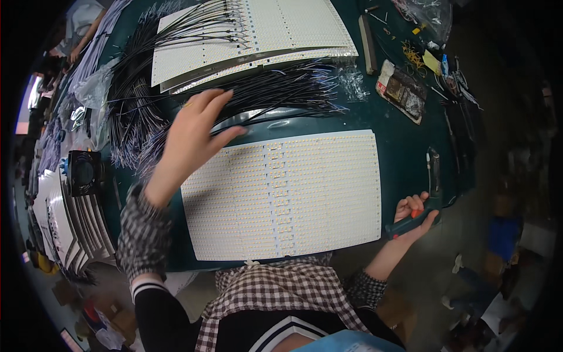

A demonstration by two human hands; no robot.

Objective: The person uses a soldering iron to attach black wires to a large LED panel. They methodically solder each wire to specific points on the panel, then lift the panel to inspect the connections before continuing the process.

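Note:
A white panel [328, 193] with rows of small yellowish LEDs lies flat on the green table in front of me, a column of solder pads down its middle. Over its far left corner my left hand [196, 129] reaches out, thumb and fingers apart, next to a thick bundle of black wires [275, 91] with stripped ends. Nothing shows in its grasp. Past the panel's right edge, my right hand [417, 223] is wrapped around the handle of a green soldering gun [434, 201] with a red trigger. Its tip points away from me, apart from the panel.
More LED panels [299, 29] are stacked at the back, with black wires across the top one. A dark, stained box [402, 91], a grey bar [368, 44] and yellow rubber bands [414, 57] lie back right. A small black fan [84, 173] and piled panels [88, 226] stand left.

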